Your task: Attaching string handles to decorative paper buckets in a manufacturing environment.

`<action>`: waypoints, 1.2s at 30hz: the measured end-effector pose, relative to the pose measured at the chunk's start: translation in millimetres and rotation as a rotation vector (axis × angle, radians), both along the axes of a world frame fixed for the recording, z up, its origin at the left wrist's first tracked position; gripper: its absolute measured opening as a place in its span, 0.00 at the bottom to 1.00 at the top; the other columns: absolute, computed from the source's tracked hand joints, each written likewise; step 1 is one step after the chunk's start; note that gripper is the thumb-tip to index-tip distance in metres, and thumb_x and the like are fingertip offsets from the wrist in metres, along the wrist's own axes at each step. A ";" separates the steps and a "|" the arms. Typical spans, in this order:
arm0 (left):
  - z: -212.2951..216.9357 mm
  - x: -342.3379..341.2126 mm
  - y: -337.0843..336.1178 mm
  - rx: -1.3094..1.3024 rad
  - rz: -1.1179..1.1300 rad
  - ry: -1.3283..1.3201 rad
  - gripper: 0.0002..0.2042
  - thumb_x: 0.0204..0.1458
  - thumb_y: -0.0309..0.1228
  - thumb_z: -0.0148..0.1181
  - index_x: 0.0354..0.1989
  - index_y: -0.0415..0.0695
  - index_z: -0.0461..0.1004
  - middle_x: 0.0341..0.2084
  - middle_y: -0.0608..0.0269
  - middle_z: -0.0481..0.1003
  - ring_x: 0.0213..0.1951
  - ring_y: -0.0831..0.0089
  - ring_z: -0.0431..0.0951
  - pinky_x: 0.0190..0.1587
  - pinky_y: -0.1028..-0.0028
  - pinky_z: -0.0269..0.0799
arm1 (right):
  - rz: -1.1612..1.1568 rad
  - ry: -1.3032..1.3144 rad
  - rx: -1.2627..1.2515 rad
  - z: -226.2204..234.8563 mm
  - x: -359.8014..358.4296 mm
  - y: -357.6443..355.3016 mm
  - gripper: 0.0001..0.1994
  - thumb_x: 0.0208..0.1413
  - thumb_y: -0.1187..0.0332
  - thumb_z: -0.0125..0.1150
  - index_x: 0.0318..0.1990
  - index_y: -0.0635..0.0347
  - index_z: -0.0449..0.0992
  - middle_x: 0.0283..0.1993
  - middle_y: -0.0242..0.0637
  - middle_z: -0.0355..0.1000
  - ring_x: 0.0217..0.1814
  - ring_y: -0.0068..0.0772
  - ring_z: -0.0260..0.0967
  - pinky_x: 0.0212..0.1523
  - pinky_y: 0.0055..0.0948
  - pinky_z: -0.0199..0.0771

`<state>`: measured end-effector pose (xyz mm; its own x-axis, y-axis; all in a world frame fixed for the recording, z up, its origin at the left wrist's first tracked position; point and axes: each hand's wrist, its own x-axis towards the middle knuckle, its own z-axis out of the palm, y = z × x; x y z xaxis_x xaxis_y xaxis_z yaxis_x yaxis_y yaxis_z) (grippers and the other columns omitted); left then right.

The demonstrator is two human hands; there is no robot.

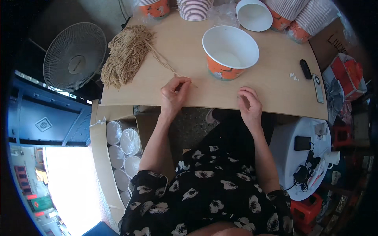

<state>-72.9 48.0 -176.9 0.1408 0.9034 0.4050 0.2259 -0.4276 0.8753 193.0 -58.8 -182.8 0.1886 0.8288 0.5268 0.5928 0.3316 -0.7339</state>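
A thick bundle of tan cords (pixel 128 55) lies on the left of the table, a few strands trailing toward me. My left hand (pixel 174 94) is closed in a pinch on the end of one cord (pixel 163 62), just inside the table's front edge. My right hand (pixel 250 105) hovers by the same edge further right, its fingers curved and apart from the thumb, with nothing visible between them. Beyond and between both hands stands a large paper bucket (pixel 226 69), white inside with an orange patterned outside. Neither hand touches it.
Stacked paper buckets (pixel 193 10) and a tilted bucket (pixel 255 16) line the table's back. A black utility knife (pixel 305 69) and a slim silver device (pixel 317 88) lie at right. A fan (pixel 75 57), a carton of wrapped cups (pixel 130 141) and a white stool (pixel 281 151) flank the table.
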 end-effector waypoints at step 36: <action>1.0 -50.4 58.0 -0.354 0.223 -0.386 0.15 0.56 0.40 0.66 0.34 0.37 0.82 0.21 0.63 0.81 0.26 0.79 0.80 0.26 0.78 0.69 | 0.017 -0.136 -0.003 -3.7 5.0 3.9 0.08 0.53 0.81 0.62 0.41 0.66 0.75 0.51 0.42 0.72 0.51 0.46 0.72 0.50 0.37 0.73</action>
<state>-123.3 106.0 -175.8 -0.1672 0.9843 0.0567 -0.0871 -0.0720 0.9936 198.0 -54.9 -186.5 0.1017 0.8330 0.5439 0.6810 0.3403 -0.6484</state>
